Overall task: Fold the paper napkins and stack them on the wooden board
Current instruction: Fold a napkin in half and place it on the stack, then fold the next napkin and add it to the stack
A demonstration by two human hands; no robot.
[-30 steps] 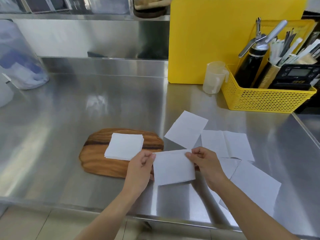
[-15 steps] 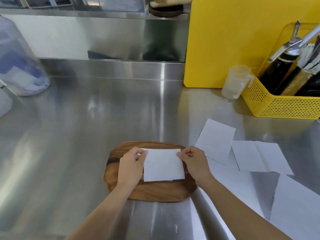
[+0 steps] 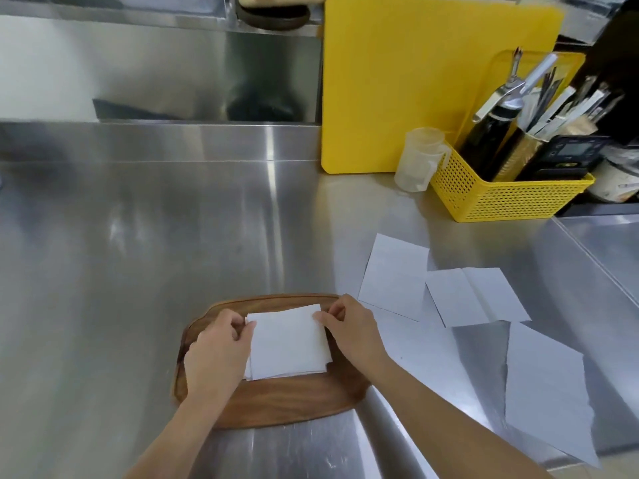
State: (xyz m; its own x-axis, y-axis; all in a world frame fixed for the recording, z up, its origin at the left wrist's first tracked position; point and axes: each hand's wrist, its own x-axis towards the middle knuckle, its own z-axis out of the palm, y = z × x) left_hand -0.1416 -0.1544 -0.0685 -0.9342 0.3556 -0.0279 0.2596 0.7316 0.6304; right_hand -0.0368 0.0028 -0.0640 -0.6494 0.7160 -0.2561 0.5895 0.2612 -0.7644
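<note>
The folded napkin [image 3: 288, 342] lay on the stack on the wooden board [image 3: 276, 406], its far corners pinched between the fingers of the left hand [image 3: 218, 354] and right hand [image 3: 352, 328]. Half a second earlier it hovered slightly higher.

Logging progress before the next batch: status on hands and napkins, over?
Left hand and right hand pinching folded napkin at its edges, on the wooden board. Loose napkins wait right. Nothing blocking.

White napkins [image 3: 288, 342], brown wooden board [image 3: 290, 404], yellow perforated basket [image 3: 501, 198].
</note>
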